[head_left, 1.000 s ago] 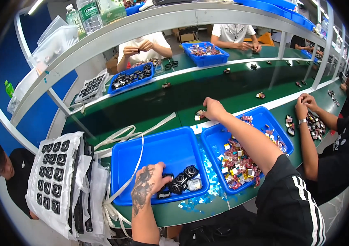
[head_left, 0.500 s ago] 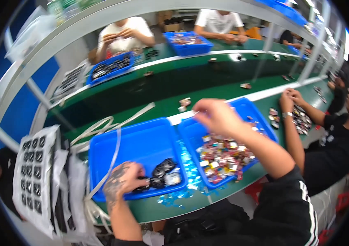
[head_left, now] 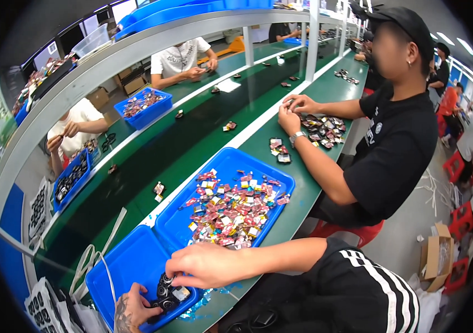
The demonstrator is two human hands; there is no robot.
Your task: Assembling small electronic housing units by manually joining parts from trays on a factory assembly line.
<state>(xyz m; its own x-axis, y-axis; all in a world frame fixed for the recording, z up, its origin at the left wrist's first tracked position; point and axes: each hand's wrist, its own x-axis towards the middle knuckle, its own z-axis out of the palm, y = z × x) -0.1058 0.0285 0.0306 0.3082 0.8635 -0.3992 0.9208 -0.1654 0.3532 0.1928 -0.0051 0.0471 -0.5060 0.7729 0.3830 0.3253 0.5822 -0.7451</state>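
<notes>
The left blue tray (head_left: 128,252) holds a small cluster of round black parts (head_left: 165,287) near its front corner, with a silver-faced piece (head_left: 181,293) beside them. My left hand (head_left: 131,308), tattooed on the back, rests in this tray, its thumb and finger closed at the edge of a black part. From the right, my right hand (head_left: 200,266) reaches across with fingers bent down onto the cluster's upper side; its fingertips are partly hidden, so what they pinch is unclear. A second blue tray (head_left: 287,186) holds a heap of small pink, white and yellow pieces (head_left: 231,211).
Blue film scraps (head_left: 192,312) lie by the tray. A white strap (head_left: 106,272) crosses the left tray. Beyond runs a dark green conveyor (head_left: 192,133) carrying small parts. To the right, a co-worker (head_left: 386,144) handles pieces beside a pile (head_left: 325,130). A metal frame (head_left: 131,47) spans above.
The view has swung to the right. My right hand has come down from above the second tray to the black parts in the left tray. My left hand stays beside those parts.
</notes>
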